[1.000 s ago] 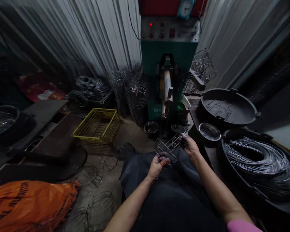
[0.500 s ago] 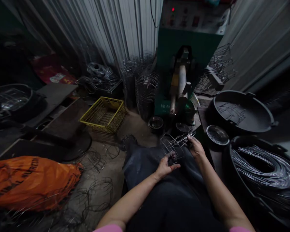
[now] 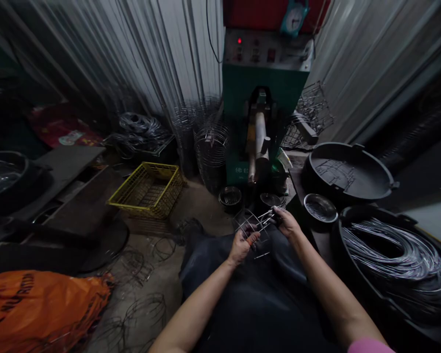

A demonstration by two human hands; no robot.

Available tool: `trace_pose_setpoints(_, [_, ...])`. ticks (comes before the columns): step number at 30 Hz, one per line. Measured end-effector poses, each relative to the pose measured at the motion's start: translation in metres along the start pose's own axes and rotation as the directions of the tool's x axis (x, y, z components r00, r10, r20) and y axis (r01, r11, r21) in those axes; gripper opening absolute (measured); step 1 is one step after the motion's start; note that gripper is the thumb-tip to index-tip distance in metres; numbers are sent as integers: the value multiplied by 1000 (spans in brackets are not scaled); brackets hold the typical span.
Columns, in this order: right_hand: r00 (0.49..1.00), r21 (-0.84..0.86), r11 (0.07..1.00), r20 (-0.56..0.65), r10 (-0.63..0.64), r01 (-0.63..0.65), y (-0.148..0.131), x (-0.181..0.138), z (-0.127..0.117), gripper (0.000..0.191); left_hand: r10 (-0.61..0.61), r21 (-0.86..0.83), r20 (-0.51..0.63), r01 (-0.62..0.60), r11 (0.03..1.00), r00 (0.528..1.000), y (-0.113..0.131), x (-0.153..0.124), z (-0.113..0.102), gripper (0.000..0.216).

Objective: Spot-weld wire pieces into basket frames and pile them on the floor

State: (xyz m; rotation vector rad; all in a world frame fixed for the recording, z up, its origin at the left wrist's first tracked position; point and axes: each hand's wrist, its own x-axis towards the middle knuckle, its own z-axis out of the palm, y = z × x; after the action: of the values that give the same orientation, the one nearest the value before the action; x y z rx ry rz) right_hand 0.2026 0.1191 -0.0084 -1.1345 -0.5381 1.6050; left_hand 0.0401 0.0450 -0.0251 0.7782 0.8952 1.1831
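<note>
Above my dark-clothed lap, both hands are on a small wire frame (image 3: 263, 221) with curved and straight thin metal rods. My left hand (image 3: 242, 243) is closed round its left side, thumb across the wires. My right hand (image 3: 285, 221) pinches the far right end of the straight rods. Fingers hide parts of the frame, and its exact shape is hard to make out in the dim light. Just beyond the hands stand a small bowl (image 3: 270, 199) and another bowl of metal bits (image 3: 230, 196), below a green machine (image 3: 237, 122) with a pale cylindrical arm (image 3: 260, 130).
To the right are a round pan (image 3: 367, 189) with wire pieces, a small metal dish (image 3: 320, 208) and a black tub (image 3: 343, 245) of bent wire. A yellow basket (image 3: 145, 208), stacked wire rings (image 3: 211, 142) and an orange sack (image 3: 40, 304) lie leftward. Loose wire rings (image 3: 147, 306) litter the floor.
My left hand has closed more tightly on the wire frame, its thumb now drawn in. Both hands have come slightly nearer each other. The view has tilted up, showing more of the machine.
</note>
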Motion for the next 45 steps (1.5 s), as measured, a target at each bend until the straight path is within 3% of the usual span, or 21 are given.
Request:
trace_pose_setpoints(5, [999, -16, 999, 23, 35, -34, -8, 24, -8, 19, 71, 106, 135, -86, 991, 988, 15, 8, 19, 48])
trace_pose_setpoints(10, [999, -45, 998, 37, 36, -34, -8, 36, -17, 17, 180, 220, 57, -188, 957, 982, 10, 17, 33, 34])
trace_pose_setpoints(14, [998, -2, 998, 9, 65, -65, -9, 29, -14, 16, 179, 108, -24, -175, 979, 984, 9, 22, 25, 29])
trace_pose_setpoints(19, [1000, 79, 997, -23, 19, -17, -10, 21, 3, 16, 138, 18, -72, -137, 990, 988, 13, 26, 11, 33])
trace_pose_setpoints(28, [995, 79, 994, 63, -81, 76, -15, 14, 30, 27, 195, 34, -106, -192, 981, 975, 7, 39, 8, 35])
trace_pose_setpoints(36, [986, 31, 986, 17, -164, 163, -24, 29, 37, 28, 199, 22, -122, -198, 980, 972, 9, 56, 11, 35])
trace_pose_setpoints(45, [986, 13, 988, 55, -157, 157, -37, 55, 42, 27, 217, 49, -144, -212, 976, 965, 16, 82, 13, 34])
